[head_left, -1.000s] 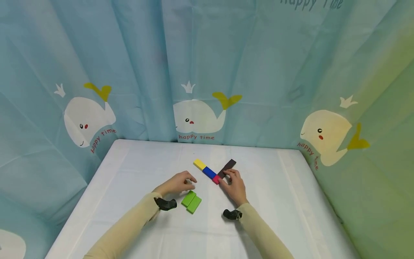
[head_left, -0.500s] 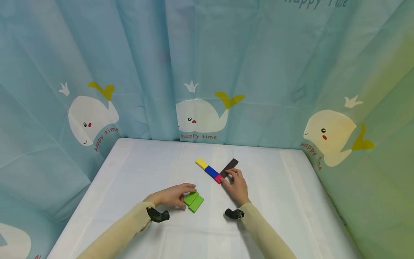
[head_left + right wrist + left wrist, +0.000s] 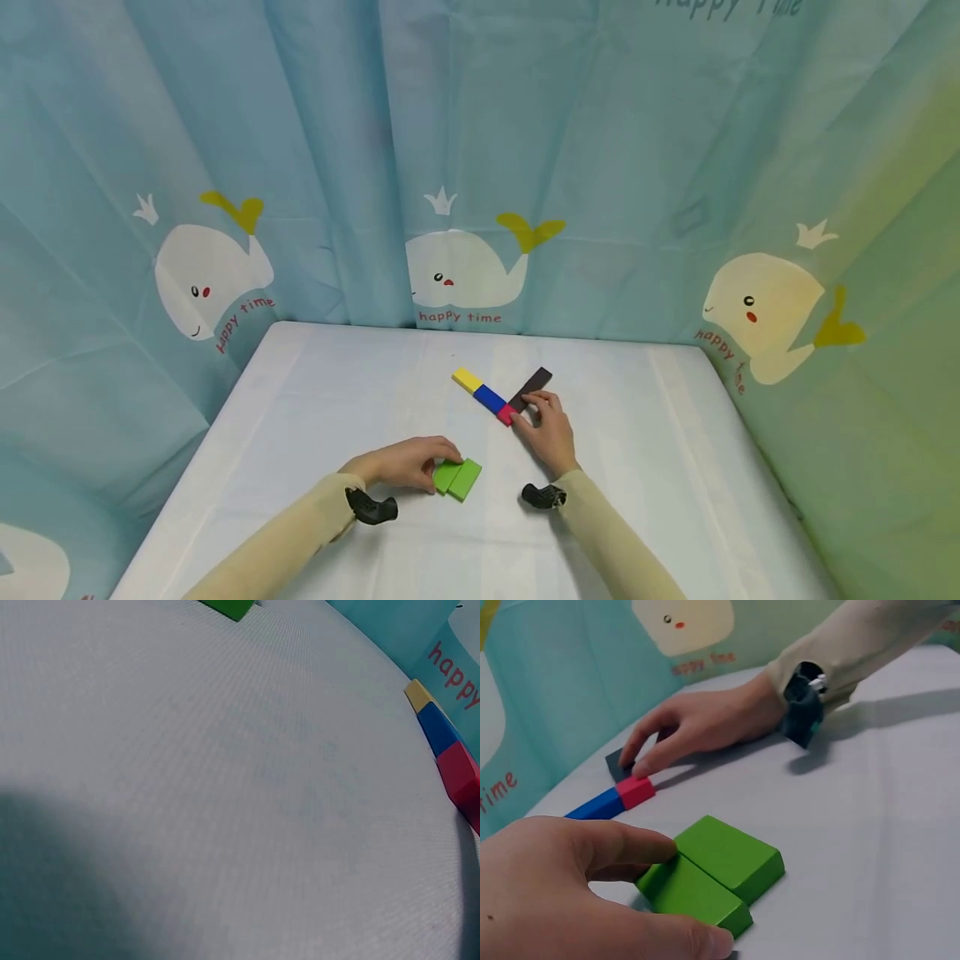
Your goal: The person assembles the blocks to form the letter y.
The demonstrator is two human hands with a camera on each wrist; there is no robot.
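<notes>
Two green blocks lie side by side on the white table, and my left hand (image 3: 408,462) pinches the left green block (image 3: 694,896) between thumb and fingers at its ends. The other green block (image 3: 731,855) lies against its right side. Farther back, my right hand (image 3: 550,433) has curled fingers at a dark brown block (image 3: 538,379). Its thumb touches the red block (image 3: 636,793) beside it; the finger contact is partly hidden. The red block joins a blue block (image 3: 490,398) and a yellow block (image 3: 467,380) in a slanting row, forming a V with the dark one.
The white-covered table (image 3: 337,375) ends at a blue curtain (image 3: 330,167) printed with whales, which hangs behind it and at both sides. A dark wrist device (image 3: 372,506) is strapped on my left sleeve, another wrist device (image 3: 543,497) on my right.
My left hand has come down onto the left green block and gripped it. Both green blocks have shifted slightly right and toward me. My right hand has stayed in place.
</notes>
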